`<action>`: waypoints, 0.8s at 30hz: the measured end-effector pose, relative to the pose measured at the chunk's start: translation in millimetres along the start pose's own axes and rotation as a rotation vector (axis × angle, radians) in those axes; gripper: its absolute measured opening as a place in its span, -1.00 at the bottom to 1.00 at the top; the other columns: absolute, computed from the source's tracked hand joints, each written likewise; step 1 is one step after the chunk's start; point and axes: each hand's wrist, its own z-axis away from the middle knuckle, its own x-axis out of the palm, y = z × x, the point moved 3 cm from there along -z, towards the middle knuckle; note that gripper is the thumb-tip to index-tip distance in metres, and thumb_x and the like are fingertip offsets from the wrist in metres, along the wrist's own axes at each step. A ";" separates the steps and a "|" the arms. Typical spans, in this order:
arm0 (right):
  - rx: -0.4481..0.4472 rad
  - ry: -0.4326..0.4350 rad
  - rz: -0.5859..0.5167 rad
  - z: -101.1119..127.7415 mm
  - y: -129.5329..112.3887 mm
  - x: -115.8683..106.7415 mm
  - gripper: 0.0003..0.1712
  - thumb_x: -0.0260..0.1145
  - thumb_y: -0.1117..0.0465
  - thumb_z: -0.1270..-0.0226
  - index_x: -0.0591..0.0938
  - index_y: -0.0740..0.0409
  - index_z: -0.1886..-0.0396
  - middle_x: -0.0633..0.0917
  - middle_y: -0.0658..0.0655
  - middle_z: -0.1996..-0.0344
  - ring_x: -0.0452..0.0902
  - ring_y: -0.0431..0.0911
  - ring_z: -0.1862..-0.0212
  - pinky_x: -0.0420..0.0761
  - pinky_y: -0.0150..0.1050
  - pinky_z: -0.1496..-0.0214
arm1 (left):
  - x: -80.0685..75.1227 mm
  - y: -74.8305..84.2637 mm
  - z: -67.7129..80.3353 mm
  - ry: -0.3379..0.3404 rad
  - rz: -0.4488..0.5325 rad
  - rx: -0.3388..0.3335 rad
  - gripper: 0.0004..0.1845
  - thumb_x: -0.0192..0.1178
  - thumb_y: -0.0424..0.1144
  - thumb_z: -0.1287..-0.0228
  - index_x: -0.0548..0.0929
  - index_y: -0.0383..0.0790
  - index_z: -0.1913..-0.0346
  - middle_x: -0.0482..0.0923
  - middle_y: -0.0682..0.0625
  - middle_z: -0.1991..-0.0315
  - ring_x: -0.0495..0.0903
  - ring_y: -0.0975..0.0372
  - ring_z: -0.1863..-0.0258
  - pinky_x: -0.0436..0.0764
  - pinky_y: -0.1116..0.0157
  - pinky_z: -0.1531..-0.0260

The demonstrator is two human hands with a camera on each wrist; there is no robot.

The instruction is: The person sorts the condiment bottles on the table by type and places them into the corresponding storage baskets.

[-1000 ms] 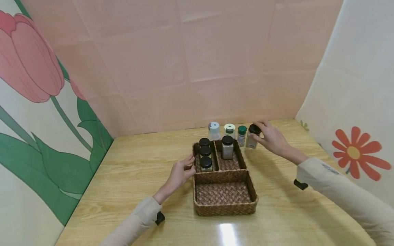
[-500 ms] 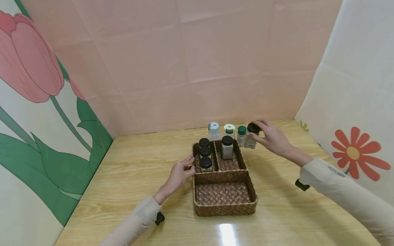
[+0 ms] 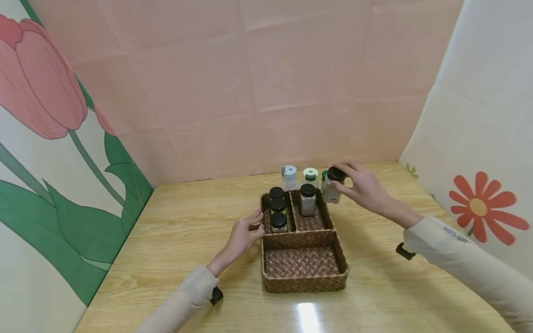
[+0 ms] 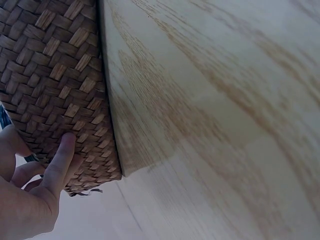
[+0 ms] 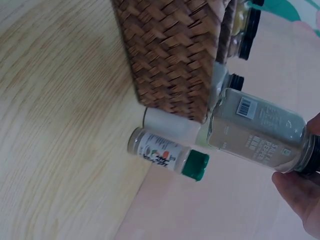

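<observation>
A clear square spice jar [image 5: 260, 131] with a black lid [image 3: 336, 173] and greyish powder inside is in my right hand [image 3: 366, 189]. Thumb and fingers pinch it by the lid, and it stands nearly upright off the table beside the basket's back right corner. My left hand [image 3: 241, 236] holds the left wall of the woven basket [image 3: 306, 283], with one fingertip [image 4: 67, 140] against the outer weave. Three black-lidded jars [image 3: 278, 219] stand in the basket's back left compartment. Another black-lidded jar [image 3: 307, 203] is in the back right one.
Behind the basket stand a white-capped bottle [image 3: 289, 176], a bottle with a pale lid [image 3: 310, 175] and a green-capped shaker [image 5: 165, 152]. The basket's front compartment [image 3: 301, 261] is wide. A pink cloth [image 3: 250, 92] hangs along the table's [image 3: 187, 208] back edge.
My right hand has lifted the spice jar slightly and carried it left toward the basket, so it now overlaps the green-capped shaker. The left hand and basket have stayed still.
</observation>
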 end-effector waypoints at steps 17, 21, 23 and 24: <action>-0.077 -0.037 -0.043 -7.9 -30.3 10.6 -0.35 0.48 0.28 -0.18 0.52 0.35 -0.27 0.55 0.27 -0.09 0.58 -0.03 0.32 0.52 -0.13 0.43 | 0.9 -0.5 0.6 -0.007 0.019 -0.011 -0.57 0.13 -0.49 -0.35 0.46 -0.51 -0.26 0.29 -0.27 -0.38 0.74 0.03 0.28 0.31 0.47 0.78; -0.081 -0.047 -0.052 -8.1 -33.8 16.0 -0.36 0.49 0.27 -0.17 0.53 0.38 -0.25 0.56 0.30 -0.07 0.61 0.07 0.19 0.59 -0.05 0.33 | 0.3 0.7 0.3 -0.001 0.028 0.002 -0.58 0.12 -0.52 -0.34 0.47 -0.54 -0.25 0.28 -0.30 -0.38 0.72 0.00 0.41 0.30 0.47 0.78; -0.084 -0.054 -0.058 -7.9 -35.0 18.9 -0.37 0.49 0.27 -0.18 0.54 0.38 -0.23 0.57 0.31 -0.06 0.61 0.10 0.15 0.61 -0.02 0.29 | 0.1 0.9 0.3 0.000 0.030 0.006 -0.58 0.12 -0.52 -0.34 0.47 -0.55 -0.24 0.28 -0.30 -0.38 0.72 0.02 0.40 0.30 0.47 0.78; -0.088 -0.057 -0.059 -7.6 -35.7 20.3 -0.38 0.49 0.27 -0.17 0.55 0.39 -0.22 0.57 0.32 -0.05 0.61 0.11 0.14 0.62 -0.01 0.28 | 0.0 1.1 0.5 -0.002 0.033 0.007 -0.58 0.11 -0.51 -0.35 0.47 -0.55 -0.24 0.28 -0.30 -0.38 0.72 0.02 0.39 0.30 0.47 0.79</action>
